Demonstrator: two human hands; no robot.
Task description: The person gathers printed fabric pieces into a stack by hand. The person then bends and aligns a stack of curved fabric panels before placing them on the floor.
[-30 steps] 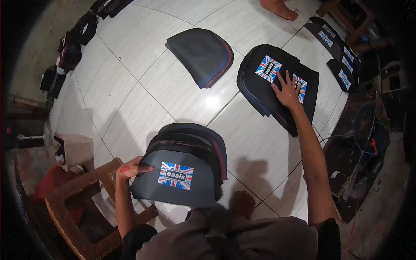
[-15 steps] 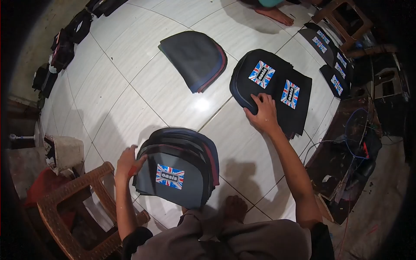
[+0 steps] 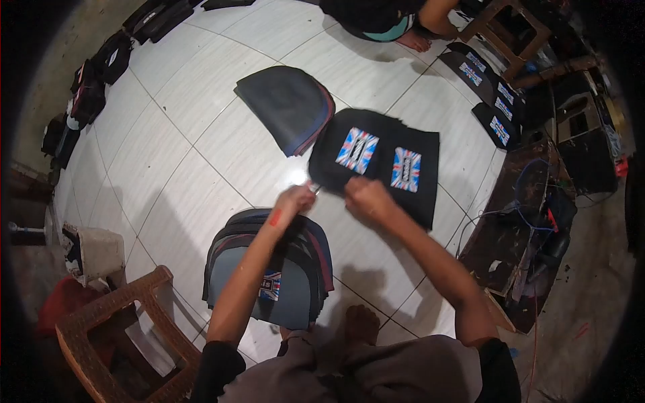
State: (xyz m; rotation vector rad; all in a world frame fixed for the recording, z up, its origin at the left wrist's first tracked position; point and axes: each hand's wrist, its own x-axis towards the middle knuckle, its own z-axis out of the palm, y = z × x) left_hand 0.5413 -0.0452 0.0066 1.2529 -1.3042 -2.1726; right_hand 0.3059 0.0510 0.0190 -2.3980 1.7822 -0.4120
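A black stack of curved-top pieces, with two flag-print "oasis" patches, lies right of centre. At its lower edge, my right hand has its fingers closed; what they grip is blurred. My left hand is closed by the stack's lower left corner, above the near pile; its grip cannot be made out. The near pile of grey, black and maroon pieces lies under my left forearm, which partly covers its flag patch. A plain dark grey stack lies just beyond, close to the black stack's left edge.
A brown stool stands at the lower left, near a whitish container. Another person is at the top. Patched pieces lie at the right, above a dark wooden box with cables. Black items line the upper left.
My left hand has left the near pile and moved up and right. The black stack has shifted left, toward the plain stack, with my right hand at its edge. The other person shows more.
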